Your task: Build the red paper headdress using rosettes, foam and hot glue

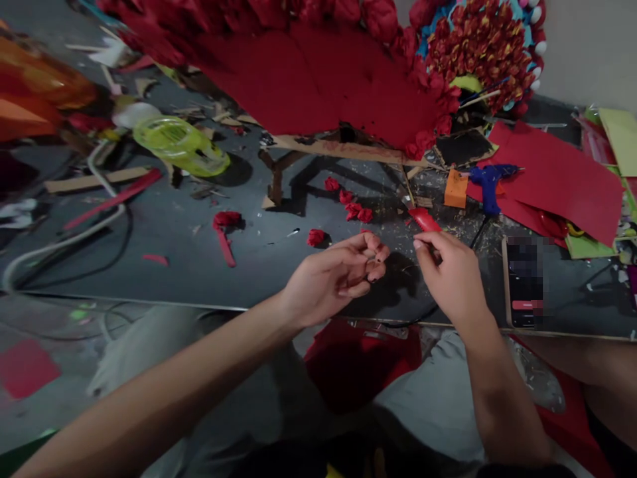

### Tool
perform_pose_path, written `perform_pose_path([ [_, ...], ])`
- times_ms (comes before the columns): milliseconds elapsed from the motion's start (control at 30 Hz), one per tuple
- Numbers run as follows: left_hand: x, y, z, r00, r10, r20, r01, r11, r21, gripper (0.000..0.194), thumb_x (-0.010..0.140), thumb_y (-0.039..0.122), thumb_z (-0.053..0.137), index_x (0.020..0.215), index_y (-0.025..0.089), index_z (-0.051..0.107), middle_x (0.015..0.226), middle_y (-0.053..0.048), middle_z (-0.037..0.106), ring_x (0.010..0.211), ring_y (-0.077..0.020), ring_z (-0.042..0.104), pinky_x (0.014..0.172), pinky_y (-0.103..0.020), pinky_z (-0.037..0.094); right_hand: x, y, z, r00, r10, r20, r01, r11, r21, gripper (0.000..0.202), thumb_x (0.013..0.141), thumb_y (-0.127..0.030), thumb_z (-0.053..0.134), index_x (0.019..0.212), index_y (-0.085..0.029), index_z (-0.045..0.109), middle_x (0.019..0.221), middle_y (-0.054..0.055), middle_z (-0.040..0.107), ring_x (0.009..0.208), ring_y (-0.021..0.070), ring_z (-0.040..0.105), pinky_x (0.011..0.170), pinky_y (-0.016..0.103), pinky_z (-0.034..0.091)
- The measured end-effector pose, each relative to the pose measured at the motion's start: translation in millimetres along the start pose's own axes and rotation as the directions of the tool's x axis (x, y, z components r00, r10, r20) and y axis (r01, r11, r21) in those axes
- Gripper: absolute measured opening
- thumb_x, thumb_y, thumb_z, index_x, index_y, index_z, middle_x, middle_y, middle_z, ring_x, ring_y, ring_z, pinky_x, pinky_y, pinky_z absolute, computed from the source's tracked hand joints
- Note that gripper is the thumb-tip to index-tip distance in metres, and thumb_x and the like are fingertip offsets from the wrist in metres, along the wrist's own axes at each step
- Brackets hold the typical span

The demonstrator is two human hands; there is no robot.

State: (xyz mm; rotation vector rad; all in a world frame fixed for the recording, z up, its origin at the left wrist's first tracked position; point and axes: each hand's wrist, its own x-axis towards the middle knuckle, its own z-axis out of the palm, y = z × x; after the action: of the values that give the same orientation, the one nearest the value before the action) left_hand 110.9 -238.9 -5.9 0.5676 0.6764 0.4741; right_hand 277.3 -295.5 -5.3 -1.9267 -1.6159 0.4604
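My left hand (338,272) is over the table's near edge, palm turned up, fingers loosely curled and apart, with nothing visible in them. Just right of it, my right hand (450,272) has thumb and forefinger pinched together; anything between them is too small to make out. Behind its knuckles is a tool with a red handle (424,219); I cannot tell whether the hand touches it. Several small red paper rosettes (353,210) lie beyond my hands, with a single rosette (316,237) nearer my left wrist. A curled red paper strip (226,239) is further left.
A large red panel edged with paper flowers (318,79) stands at the back on cardboard legs. A blue glue gun (490,182), red paper sheets (552,176) and a phone (522,282) are at right. A yellow-green plastic bottle (182,145) and a bent metal tube (64,245) lie left.
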Motion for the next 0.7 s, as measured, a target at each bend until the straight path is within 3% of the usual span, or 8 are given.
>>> perform_pose_path([
  [133, 2, -3, -3.4, 0.997, 0.072, -0.019, -0.07, 0.993, 0.092, 0.02, 0.062, 0.02, 0.06, 0.073, 0.018, 0.044, 0.073, 0.0, 0.041, 0.06, -0.009, 0.045, 0.034, -0.015, 0.017, 6, 8, -3, 0.997, 0.004, -0.076, -0.008, 0.999, -0.052, 0.021, 0.086, -0.022, 0.046, 0.089, -0.019, 0.067, 0.085, 0.005, 0.069, 0.071, 0.0152, 0.061, 0.068, 0.028, 0.044],
  [333, 3, -5, -6.8, 0.988, 0.156, 0.011, -0.156, 0.976, 0.152, 0.019, 0.066, 0.024, 0.062, 0.073, 0.018, 0.044, 0.076, -0.001, 0.045, 0.06, -0.0097, 0.048, 0.036, -0.015, 0.022, 24, 35, -11, 0.96, 0.098, -0.262, -0.149, 0.972, -0.183, 0.02, 0.084, -0.021, 0.05, 0.092, -0.017, 0.067, 0.089, 0.007, 0.069, 0.068, 0.0162, 0.059, 0.068, 0.03, 0.042],
  [567, 0, 1, -5.1, 0.971, 0.238, -0.017, -0.226, 0.938, 0.262, 0.018, 0.067, 0.025, 0.06, 0.07, 0.017, 0.044, 0.076, -0.002, 0.049, 0.062, -0.0108, 0.05, 0.041, -0.016, 0.026, 29, 40, -7, 0.969, 0.102, -0.223, -0.148, 0.968, -0.201, 0.022, 0.084, -0.02, 0.047, 0.091, -0.016, 0.067, 0.088, 0.008, 0.068, 0.068, 0.0155, 0.059, 0.066, 0.029, 0.042],
  [700, -2, 6, -11.9, 0.895, 0.447, -0.015, -0.402, 0.819, 0.41, 0.017, 0.071, 0.027, 0.062, 0.071, 0.017, 0.049, 0.078, -0.004, 0.054, 0.063, -0.0113, 0.052, 0.042, -0.018, 0.027, 28, 36, -5, 0.974, 0.054, -0.22, -0.092, 0.982, -0.164, 0.022, 0.084, -0.022, 0.047, 0.09, -0.017, 0.068, 0.088, 0.008, 0.069, 0.068, 0.0155, 0.059, 0.066, 0.028, 0.042],
])
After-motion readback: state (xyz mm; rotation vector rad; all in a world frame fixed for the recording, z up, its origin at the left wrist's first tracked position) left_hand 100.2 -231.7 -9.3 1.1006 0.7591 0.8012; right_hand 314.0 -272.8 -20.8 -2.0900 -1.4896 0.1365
